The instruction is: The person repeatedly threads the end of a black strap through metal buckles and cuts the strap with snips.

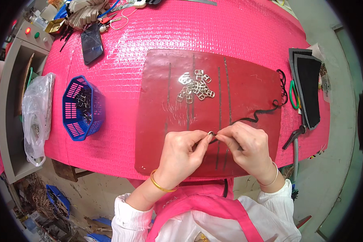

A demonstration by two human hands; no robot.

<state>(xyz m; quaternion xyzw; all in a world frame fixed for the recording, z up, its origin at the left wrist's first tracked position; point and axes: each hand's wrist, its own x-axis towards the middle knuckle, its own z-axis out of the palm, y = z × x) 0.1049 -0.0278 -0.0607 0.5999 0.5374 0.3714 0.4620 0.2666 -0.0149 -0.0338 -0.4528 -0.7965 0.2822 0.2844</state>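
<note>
Over the near part of a dark red mat point(254, 80), my two hands meet with fingertips almost touching. My left hand point(185, 147) pinches a small metal buckle point(210, 133) between thumb and forefinger. Close beside it, my right hand point(246, 141) is closed on the end of a thin black strap point(254, 117). The strap passes at the buckle, but whether it is threaded through is too small to tell. From my right hand the strap trails in curls to the mat's right edge. A loose heap of silver buckles point(195, 86) lies farther up the mat.
A blue plastic basket point(94, 121) with small dark pieces stands left. Beyond it are a clear plastic bag point(37, 117) and a black phone point(92, 43). Green-handled scissors point(293, 94), black sheets point(306, 86) and a dark-headed tool point(294, 136) lie at the right table edge.
</note>
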